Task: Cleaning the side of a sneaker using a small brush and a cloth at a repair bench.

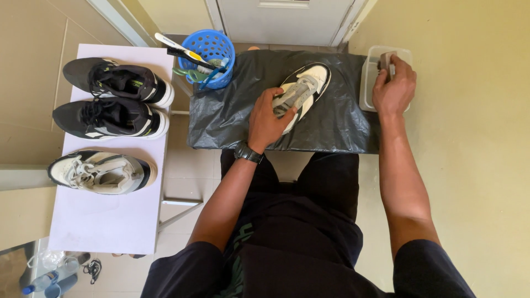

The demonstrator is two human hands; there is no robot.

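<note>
Centre frame, our left hand [269,117] clamps the light, pliable white sneaker [305,88] midfoot; right hand [393,88] grips a small brush [385,58].

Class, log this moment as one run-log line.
left hand: holds white shoe on black sheet | right hand: brush in clear tub | side table: three shoes

Four shoes in all: two black shoes [117,80] [110,118] and one white-and-grey shoe [102,172] on the white tabletop [105,221], one white shoe [302,91] on the black sheet [232,116]. One blue basket [212,47], one clear tub [369,83].
</note>
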